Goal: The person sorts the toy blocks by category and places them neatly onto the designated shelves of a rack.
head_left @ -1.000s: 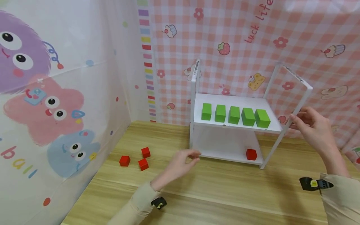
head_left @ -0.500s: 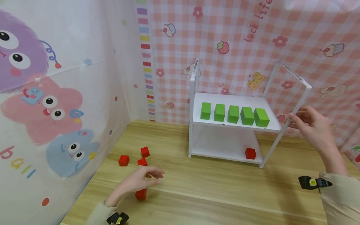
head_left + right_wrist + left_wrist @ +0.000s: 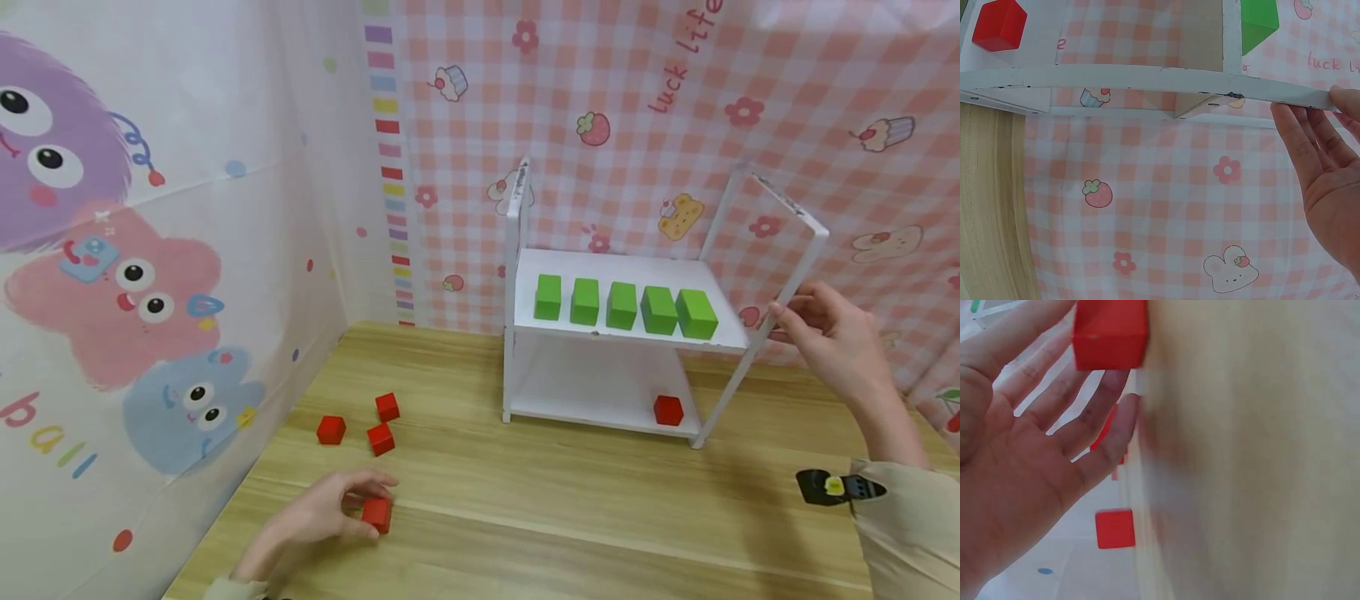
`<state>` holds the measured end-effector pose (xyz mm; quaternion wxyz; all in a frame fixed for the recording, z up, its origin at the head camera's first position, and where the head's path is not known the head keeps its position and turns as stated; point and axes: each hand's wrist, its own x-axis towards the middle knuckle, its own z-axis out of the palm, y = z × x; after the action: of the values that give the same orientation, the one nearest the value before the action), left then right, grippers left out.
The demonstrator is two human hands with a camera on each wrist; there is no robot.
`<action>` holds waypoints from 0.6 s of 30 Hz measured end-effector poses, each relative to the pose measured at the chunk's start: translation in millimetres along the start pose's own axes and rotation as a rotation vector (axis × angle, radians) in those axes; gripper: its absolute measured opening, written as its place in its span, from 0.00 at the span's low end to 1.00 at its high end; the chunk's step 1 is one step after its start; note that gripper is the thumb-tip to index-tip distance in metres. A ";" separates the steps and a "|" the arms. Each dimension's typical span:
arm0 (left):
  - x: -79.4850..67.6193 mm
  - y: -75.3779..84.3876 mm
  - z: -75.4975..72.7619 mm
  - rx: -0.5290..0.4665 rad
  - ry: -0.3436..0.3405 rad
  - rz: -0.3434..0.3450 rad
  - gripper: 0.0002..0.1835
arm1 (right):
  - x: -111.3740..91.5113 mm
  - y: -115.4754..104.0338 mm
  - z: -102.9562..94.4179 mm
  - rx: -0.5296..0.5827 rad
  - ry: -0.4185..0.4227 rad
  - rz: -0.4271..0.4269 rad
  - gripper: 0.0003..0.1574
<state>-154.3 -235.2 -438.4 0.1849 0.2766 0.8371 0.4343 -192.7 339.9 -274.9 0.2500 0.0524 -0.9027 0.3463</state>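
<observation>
A small red wooden cube (image 3: 377,514) lies on the near left part of the light wooden tabletop (image 3: 570,508), with the left hand (image 3: 318,515) lowered over it, fingers loosely spread and their tips touching the cube without closing round it. Just beyond lie three more red cubes (image 3: 367,425). Farther back right, the right hand (image 3: 836,342) rests straight, close-set fingers (image 3: 1310,134) against the front post of a white two-tier shelf (image 3: 720,333), which carries five green blocks (image 3: 622,305) above and one red cube (image 3: 668,410) below.
</observation>
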 end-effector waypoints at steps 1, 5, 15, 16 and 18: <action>-0.7 -1.6 0.1 0.014 0.000 0.002 0.33 | 0.1 0.0 0.0 0.004 -0.001 -0.001 0.15; -0.8 -4.2 0.4 0.088 0.008 -0.005 0.33 | 0.1 0.2 0.0 0.013 -0.001 -0.005 0.15; 1.6 2.0 -0.2 0.150 0.010 -0.032 0.28 | -0.2 0.9 0.9 0.021 -0.014 -0.002 0.16; 1.6 2.3 0.0 0.151 0.010 -0.029 0.28 | -0.3 0.8 0.9 0.026 -0.016 -0.002 0.16; 2.1 2.9 0.2 0.161 0.011 -0.025 0.27 | -0.3 0.7 0.8 0.027 -0.015 -0.004 0.15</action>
<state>-155.0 -232.4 -436.2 0.1632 0.2776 0.8736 0.3648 -193.0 339.9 -276.0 0.2430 0.0602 -0.8996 0.3578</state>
